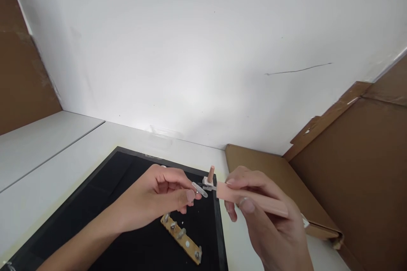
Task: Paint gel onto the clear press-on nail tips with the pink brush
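My left hand point(173, 190) is closed in a pinch, thumb against fingers, on a small translucent oval piece point(200, 189). My right hand point(267, 211) grips a tool with a pale pinkish wooden handle point(254, 200), and its thin metal tip point(212, 187) points left at the oval piece. Whether the tip touches it I cannot tell. Just behind the tip stands a small white block point(206, 181) with a pinkish peg point(211, 173) upright on it. Below my left hand lies a yellowish strip point(182, 237) bearing several small clear pieces with metal parts.
A black mat point(121, 178) with a dark border covers much of the white table point(79, 152). A flat cardboard box point(254, 154) lies at the right. Brown cardboard panels point(359, 169) stand at both sides, and a white wall point(190, 51) rises behind.
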`<state>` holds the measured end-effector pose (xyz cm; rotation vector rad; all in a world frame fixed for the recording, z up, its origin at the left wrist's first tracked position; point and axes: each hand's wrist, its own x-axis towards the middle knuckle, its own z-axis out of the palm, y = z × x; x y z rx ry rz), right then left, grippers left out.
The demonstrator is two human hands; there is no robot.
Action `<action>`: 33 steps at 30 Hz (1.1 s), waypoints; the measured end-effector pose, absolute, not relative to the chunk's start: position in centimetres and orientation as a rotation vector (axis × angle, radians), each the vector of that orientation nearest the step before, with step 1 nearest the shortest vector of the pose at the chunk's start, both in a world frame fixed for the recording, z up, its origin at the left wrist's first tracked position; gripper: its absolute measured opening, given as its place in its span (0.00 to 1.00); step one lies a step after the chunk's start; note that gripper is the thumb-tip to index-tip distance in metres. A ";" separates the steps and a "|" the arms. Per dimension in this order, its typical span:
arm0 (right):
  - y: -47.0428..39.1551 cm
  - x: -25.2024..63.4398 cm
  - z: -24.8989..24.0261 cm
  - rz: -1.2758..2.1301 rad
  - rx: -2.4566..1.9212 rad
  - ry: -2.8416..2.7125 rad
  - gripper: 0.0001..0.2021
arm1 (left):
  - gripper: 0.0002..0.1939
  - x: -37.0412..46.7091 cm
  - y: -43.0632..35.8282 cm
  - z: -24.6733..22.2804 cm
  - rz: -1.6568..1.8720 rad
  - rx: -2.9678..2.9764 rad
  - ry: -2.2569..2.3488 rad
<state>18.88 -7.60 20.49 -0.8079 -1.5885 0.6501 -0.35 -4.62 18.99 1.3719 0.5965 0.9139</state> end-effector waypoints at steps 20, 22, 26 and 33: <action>-7.8 19.3 20.7 0.457 -0.705 -1.740 0.08 | 0.05 -0.4 -4.6 19.0 0.920 1.405 0.647; -7.8 19.2 20.9 0.439 -0.705 -1.744 0.07 | 0.05 -0.4 -4.6 18.8 0.919 1.431 0.649; -7.7 18.7 21.2 0.437 -0.685 -1.813 0.07 | 0.05 -0.5 -4.7 18.7 0.910 1.470 0.638; -7.8 18.9 21.5 0.391 -0.655 -1.796 0.08 | 0.05 -0.6 -4.7 18.6 0.937 1.443 0.592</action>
